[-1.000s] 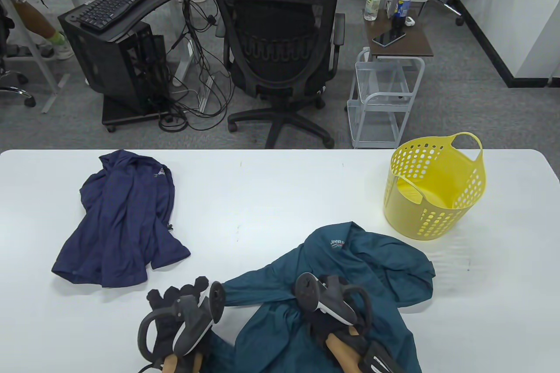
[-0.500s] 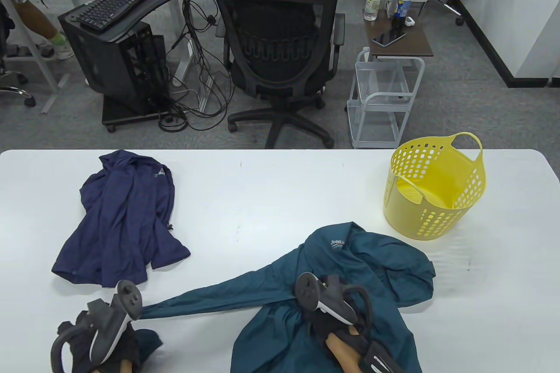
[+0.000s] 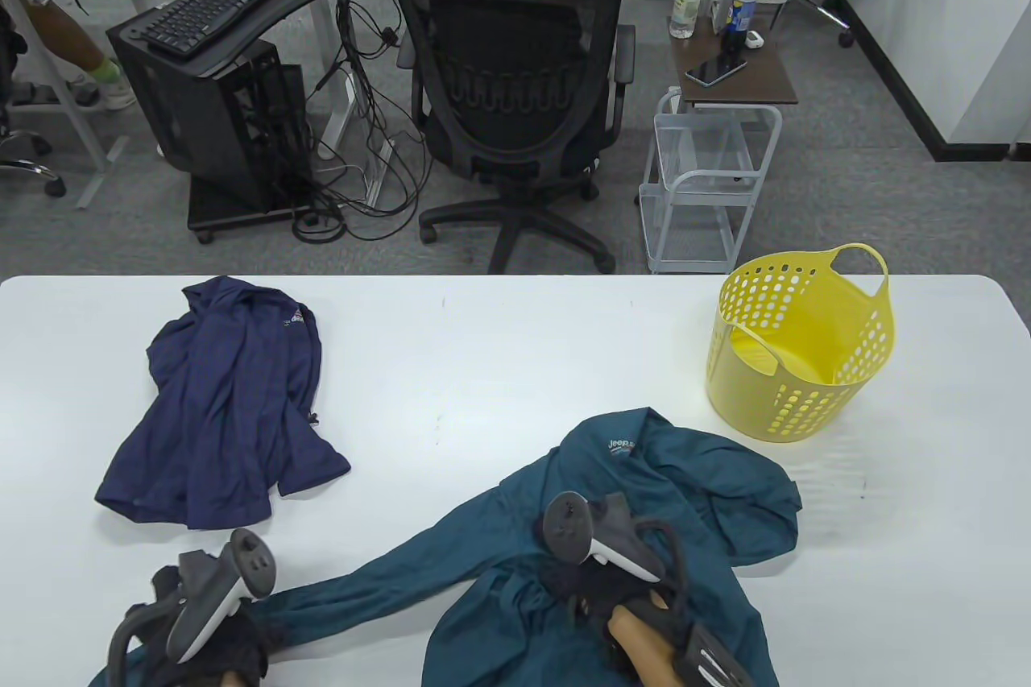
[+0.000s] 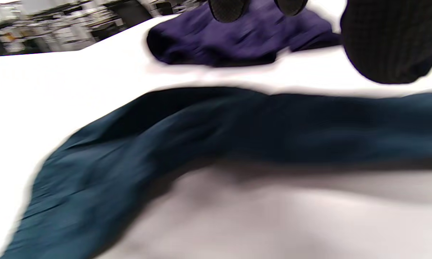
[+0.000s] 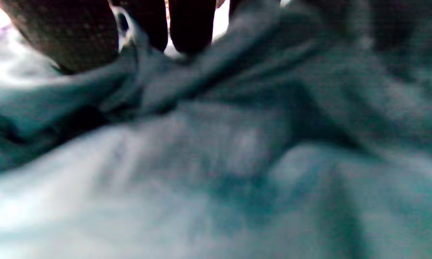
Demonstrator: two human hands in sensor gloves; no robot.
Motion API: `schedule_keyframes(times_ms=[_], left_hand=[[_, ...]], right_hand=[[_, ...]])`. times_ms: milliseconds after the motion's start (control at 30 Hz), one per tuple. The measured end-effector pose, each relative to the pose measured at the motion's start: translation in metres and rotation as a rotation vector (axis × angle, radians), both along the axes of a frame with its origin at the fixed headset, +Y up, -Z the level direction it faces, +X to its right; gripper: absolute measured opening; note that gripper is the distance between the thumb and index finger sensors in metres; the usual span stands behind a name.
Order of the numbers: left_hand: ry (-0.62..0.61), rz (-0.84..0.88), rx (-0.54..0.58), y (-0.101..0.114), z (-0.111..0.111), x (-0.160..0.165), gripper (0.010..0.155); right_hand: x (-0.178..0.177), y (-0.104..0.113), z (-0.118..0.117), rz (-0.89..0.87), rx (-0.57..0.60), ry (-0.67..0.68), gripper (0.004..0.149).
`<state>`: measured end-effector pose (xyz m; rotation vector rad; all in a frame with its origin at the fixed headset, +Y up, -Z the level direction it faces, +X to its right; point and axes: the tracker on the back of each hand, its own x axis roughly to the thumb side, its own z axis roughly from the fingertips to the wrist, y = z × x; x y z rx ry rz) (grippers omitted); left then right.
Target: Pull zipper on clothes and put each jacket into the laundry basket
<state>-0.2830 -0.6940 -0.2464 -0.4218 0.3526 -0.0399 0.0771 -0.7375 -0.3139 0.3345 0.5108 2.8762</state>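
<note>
- Teal jacket lies near-centre; left hand over its stretched sleeve, grasp impossible to tell.
- Right hand presses the body, fingers seemingly bunching cloth.
- Flatten first, then find the zipper; yellow basket waits far right.

A big white table holds everything. A dark blue jacket lies near its left edge, and a yellow basket stands upright near the far right corner. A teal jacket is spread out along the near edge, one sleeve stretched left.
</note>
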Motion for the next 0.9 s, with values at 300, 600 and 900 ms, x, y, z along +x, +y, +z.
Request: schedule_keyframes(times_ms=[300, 600, 900], left_hand=[[-0.251, 0.188, 0.296, 0.027, -0.022, 0.124, 0.068], [-0.369, 0.238, 0.265, -0.004, -0.058, 0.212, 0.064], [-0.507, 0.277, 0.349, -0.02, -0.053, 0.26, 0.061]], right_hand=[[0.124, 0.072, -0.003, -0.353, 0.239, -0.299, 0.041], [0.175, -0.014, -0.012, -0.367, 0.112, -0.438, 0.055], [0.129, 0.009, 0.015, -0.369, 0.272, -0.273, 0.037]])
